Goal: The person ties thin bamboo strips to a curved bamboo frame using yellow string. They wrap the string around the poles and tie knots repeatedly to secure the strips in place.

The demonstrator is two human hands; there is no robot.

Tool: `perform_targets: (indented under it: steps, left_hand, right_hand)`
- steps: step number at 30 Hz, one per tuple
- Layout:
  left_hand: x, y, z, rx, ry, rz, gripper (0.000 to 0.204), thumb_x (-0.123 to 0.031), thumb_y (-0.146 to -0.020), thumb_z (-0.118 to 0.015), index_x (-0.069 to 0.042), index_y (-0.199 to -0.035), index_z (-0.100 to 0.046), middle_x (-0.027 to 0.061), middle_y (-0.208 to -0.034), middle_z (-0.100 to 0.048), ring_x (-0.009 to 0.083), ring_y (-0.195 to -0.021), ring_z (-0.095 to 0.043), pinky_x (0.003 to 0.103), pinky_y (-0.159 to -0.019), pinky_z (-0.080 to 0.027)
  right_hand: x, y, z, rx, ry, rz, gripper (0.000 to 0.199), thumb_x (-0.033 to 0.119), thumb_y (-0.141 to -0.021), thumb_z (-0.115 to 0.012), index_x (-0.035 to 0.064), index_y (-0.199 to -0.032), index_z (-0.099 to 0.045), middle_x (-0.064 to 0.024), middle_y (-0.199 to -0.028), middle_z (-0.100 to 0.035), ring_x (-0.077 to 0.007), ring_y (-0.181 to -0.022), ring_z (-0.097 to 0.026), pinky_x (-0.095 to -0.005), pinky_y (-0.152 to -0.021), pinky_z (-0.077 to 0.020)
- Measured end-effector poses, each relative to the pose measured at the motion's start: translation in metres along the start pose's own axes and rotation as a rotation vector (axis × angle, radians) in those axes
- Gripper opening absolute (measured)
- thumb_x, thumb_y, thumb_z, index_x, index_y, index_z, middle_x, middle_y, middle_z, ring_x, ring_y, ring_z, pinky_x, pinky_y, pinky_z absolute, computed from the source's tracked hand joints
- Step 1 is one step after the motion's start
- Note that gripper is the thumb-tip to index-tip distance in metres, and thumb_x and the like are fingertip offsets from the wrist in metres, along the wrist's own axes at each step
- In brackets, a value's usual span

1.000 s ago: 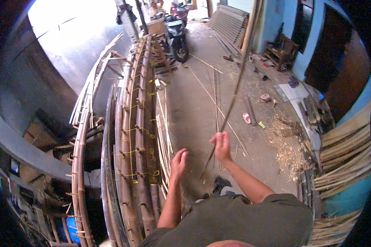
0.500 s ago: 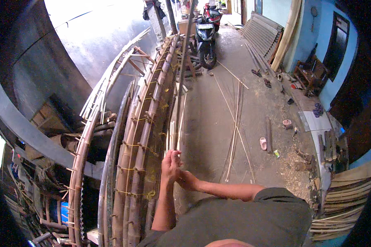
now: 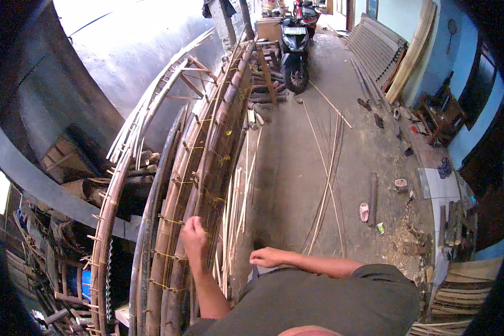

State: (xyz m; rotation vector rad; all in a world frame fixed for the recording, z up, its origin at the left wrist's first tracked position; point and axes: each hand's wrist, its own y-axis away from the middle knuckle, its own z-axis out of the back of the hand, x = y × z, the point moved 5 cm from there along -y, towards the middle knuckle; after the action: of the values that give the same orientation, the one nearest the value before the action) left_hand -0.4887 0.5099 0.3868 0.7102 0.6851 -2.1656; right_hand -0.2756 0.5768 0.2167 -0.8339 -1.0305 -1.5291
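My left hand (image 3: 193,238) is closed, raised over the right-hand edge of a long frame of bamboo poles (image 3: 172,229). What its fingers hold blends with the brown poles behind, so I cannot make it out. Yellow cord ties (image 3: 168,255) cross the poles beside it, and short pegs stick up along them. My right hand (image 3: 269,257) is held apart, in front of my body, its fingers curled together. Anything in it is hidden; a small grey patch shows just beneath. Pale bamboo strips (image 3: 236,207) lie lengthwise on the floor between the frame and my right hand.
Thin sticks (image 3: 326,182) cross on the floor ahead. A motorbike (image 3: 294,53) stands beyond, near stacked logs (image 3: 266,98). Pink slippers (image 3: 364,211) and wood shavings (image 3: 406,241) lie at the right. Another curved bamboo piece with pegs (image 3: 103,246) runs along the left.
My hands, together on a long thin pole before, have parted. The left moved left over the bamboo frame; the right shifted slightly right. The pole no longer stands out in front of me.
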Motion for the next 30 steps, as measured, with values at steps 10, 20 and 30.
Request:
perform_targets:
  steps: [10, 20, 30]
  left_hand:
    - [0.034, -0.187, -0.007, -0.003, -0.133, 0.041, 0.028, -0.023, -0.091, -0.052, 0.001, -0.097, -0.066, 0.0252, -0.087, -0.064, 0.043, -0.08, -0.061, 0.046, -0.07, -0.047]
    - [0.096, -0.282, -0.052, 0.107, -0.178, 0.04, 0.026, -0.021, -0.09, -0.053, 0.0, -0.095, -0.067, 0.0263, -0.085, -0.063, 0.0432, -0.081, -0.061, 0.046, -0.071, -0.047]
    - [0.117, -0.312, -0.08, 0.398, -0.489, 0.133, 0.03, -0.031, -0.085, -0.06, -0.004, -0.087, -0.07, 0.0253, -0.083, -0.063, 0.0434, -0.082, -0.061, 0.049, -0.073, -0.048]
  right_hand:
    - [-0.052, -0.091, 0.116, -0.416, -0.05, -0.171, 0.03, 0.032, -0.093, -0.054, 0.0044, -0.103, -0.062, -0.0081, -0.086, -0.066, -0.0189, -0.081, -0.062, -0.0341, -0.075, -0.0488]
    - [-0.083, -0.142, 0.168, -0.567, -0.087, -0.355, 0.026, 0.03, -0.093, -0.056, 0.0048, -0.098, -0.062, -0.0056, -0.082, -0.066, -0.0149, -0.075, -0.063, -0.0327, -0.07, -0.0502]
    - [-0.131, -0.175, 0.231, -0.535, -0.102, -0.373, 0.029, 0.033, -0.09, -0.055, 0.0057, -0.097, -0.063, -0.0162, -0.095, -0.067, -0.0322, -0.088, -0.064, -0.0424, -0.078, -0.0498]
